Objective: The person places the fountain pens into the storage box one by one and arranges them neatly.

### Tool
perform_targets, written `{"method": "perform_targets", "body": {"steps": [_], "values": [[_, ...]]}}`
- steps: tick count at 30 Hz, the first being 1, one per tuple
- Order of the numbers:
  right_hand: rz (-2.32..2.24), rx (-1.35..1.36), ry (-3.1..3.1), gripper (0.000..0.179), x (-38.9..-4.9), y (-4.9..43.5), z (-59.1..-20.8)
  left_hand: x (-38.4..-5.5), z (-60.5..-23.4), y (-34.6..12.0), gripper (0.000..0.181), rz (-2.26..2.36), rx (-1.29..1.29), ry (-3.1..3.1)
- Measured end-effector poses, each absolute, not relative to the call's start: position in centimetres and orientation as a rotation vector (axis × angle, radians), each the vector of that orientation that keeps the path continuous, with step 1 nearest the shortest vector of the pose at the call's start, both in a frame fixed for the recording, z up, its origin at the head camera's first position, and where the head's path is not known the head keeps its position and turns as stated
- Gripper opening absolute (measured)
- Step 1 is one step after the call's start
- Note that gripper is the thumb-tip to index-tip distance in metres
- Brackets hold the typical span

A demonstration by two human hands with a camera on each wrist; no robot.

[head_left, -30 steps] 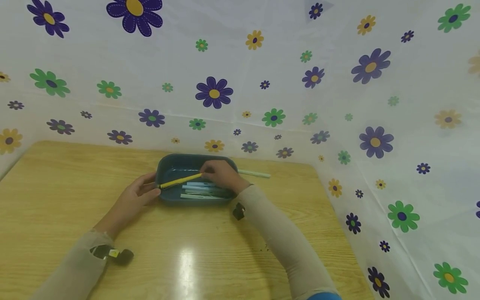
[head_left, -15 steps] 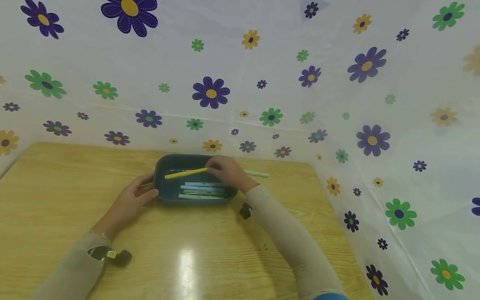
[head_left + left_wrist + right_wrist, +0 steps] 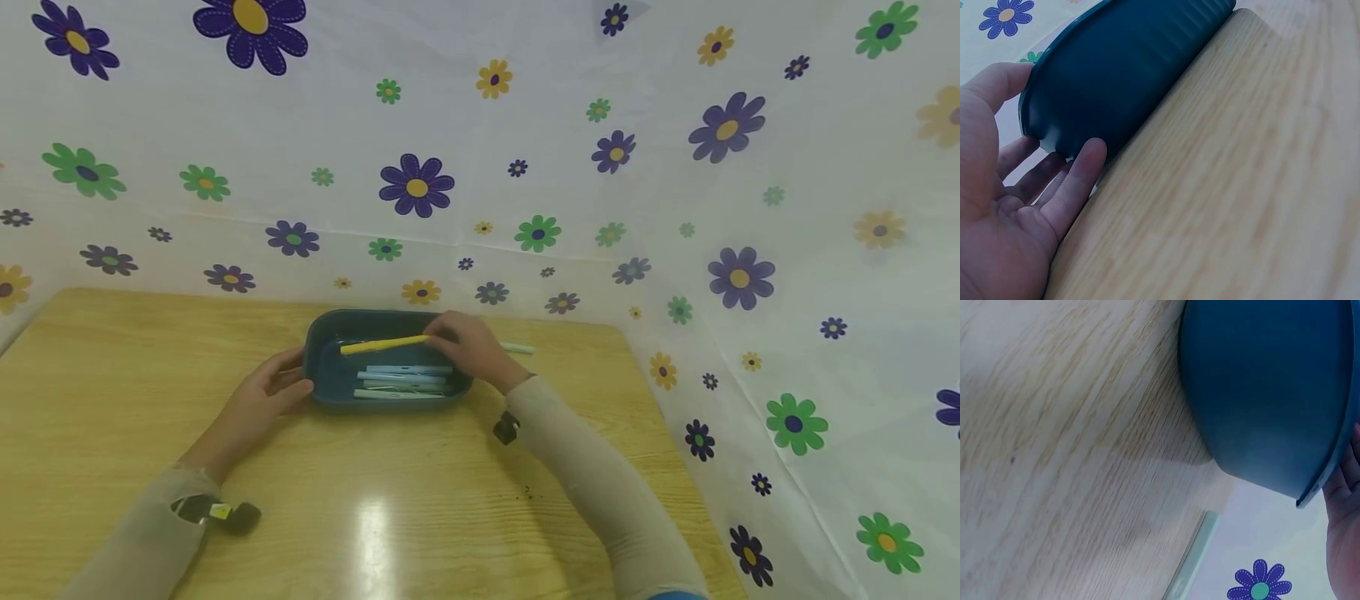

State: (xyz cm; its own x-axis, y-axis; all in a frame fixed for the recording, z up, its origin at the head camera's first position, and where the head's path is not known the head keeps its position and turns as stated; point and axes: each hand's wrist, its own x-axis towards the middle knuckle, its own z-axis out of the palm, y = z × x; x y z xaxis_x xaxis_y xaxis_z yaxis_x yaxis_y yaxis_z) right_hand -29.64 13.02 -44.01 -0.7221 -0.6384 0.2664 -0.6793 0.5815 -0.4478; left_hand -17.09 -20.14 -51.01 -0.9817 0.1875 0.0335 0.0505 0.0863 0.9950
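Observation:
In the head view a dark teal plastic bin (image 3: pixel 318 354) stands near the table's back edge. My left hand (image 3: pixel 258 400) grips its left end, thumb at the front and fingers round the end. The left wrist view shows those fingers (image 3: pixel 1079 181) against the wall and rim. Over the bin's right part, my right hand (image 3: pixel 468 343) pinches the right end of a slim yellow pen (image 3: pixel 384 344), which lies nearly level above the inside. Several light blue and pale green pens (image 3: pixel 401 379) lie side by side within the bin.
A pale green pen (image 3: pixel 519 347) lies on the wooden table (image 3: pixel 300 500) just right of the bin, partly behind my right hand. White cloth with printed flowers (image 3: pixel 337 125) hangs behind and along the right side. Small dark specks (image 3: pixel 527 492) dot the table.
My right hand has moved right and slightly up with the yellow pen, whose left end has drawn away from the bin's left rim and my left hand. The left hand stays on the bin.

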Motion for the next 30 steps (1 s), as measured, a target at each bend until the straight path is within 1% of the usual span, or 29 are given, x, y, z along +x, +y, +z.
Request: {"method": "perform_targets", "body": {"steps": [6,10,14,30], "values": [[0.842,1.068,-2.754,0.016,-29.5,13.8,-43.8,-17.1,-50.8,-20.2,0.064,2.023,0.215,2.257],[0.866,1.053,-2.735,0.015,-29.6,14.6,-43.7,-17.1,-50.8,-20.2,0.066,2.011,0.239,2.265],[0.893,1.055,-2.708,0.014,-29.7,15.4,-43.7,-17.1,-51.0,-20.2,0.065,1.998,0.193,2.273],[0.975,0.933,-2.708,0.01,-29.6,17.9,-43.8,-17.2,-51.3,-20.2,0.064,2.013,0.19,2.269]]}}
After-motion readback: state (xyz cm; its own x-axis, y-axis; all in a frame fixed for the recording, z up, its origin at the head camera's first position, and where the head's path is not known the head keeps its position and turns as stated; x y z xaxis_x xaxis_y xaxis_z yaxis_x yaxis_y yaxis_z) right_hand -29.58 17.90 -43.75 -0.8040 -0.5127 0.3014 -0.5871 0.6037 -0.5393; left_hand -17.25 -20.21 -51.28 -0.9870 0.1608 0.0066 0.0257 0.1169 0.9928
